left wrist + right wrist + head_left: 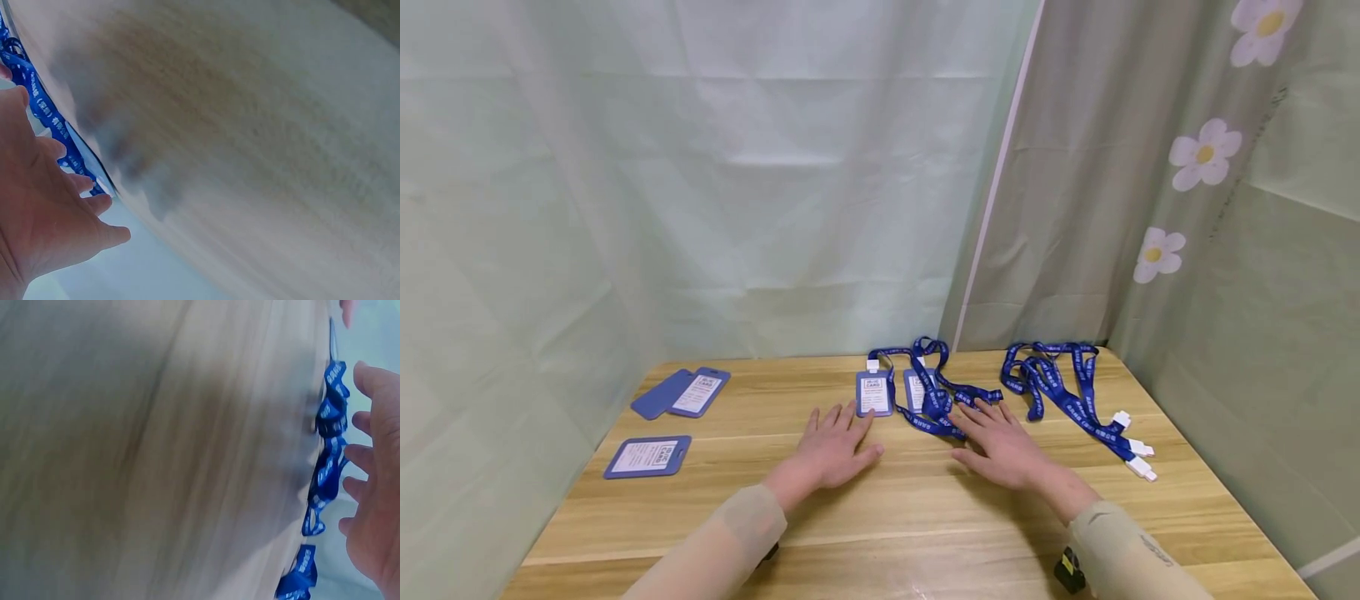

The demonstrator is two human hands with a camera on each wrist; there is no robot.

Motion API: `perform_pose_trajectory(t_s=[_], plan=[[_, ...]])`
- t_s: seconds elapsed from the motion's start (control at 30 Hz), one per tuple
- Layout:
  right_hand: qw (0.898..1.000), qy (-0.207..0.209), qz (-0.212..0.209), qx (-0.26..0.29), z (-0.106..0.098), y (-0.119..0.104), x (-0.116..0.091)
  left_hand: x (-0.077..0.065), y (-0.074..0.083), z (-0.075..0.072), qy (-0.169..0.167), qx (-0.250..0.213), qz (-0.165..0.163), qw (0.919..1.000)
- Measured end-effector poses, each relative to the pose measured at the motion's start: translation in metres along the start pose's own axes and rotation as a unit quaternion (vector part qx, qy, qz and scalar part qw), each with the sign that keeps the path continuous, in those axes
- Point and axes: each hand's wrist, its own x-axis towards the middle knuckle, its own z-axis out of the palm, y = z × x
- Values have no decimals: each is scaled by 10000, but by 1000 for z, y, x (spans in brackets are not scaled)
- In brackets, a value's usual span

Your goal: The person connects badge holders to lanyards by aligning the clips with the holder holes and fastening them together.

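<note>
Two hands (835, 450), five badges (874, 395), five lanyards (1078, 404)

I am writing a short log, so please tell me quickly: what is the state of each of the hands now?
Left hand: open, fingers spread, holding nothing.
Right hand: open, fingers spread, holding nothing.

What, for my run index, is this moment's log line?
left hand: open, near badge; right hand: open, near lanyard; loose badges: left; loose lanyards: right
</note>
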Motion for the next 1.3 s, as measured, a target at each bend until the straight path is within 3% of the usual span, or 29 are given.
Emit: perform_pose_trajectory(t_s=[0.23, 0.63, 1.07, 1.3], plan=[[9997, 219, 128, -64, -11, 13, -15, -3, 6, 0, 47, 121, 405, 9991], [9966, 465, 646, -199, -29, 53, -48, -7, 38, -10, -98, 93, 1073, 9941], [9877, 357, 1523, -17, -54, 93, -80, -5, 83, -13, -181, 303, 1832, 9824], [9810, 445, 1872, 233, -60, 118, -98, -5, 109, -13, -318, 232, 2045, 9781]])
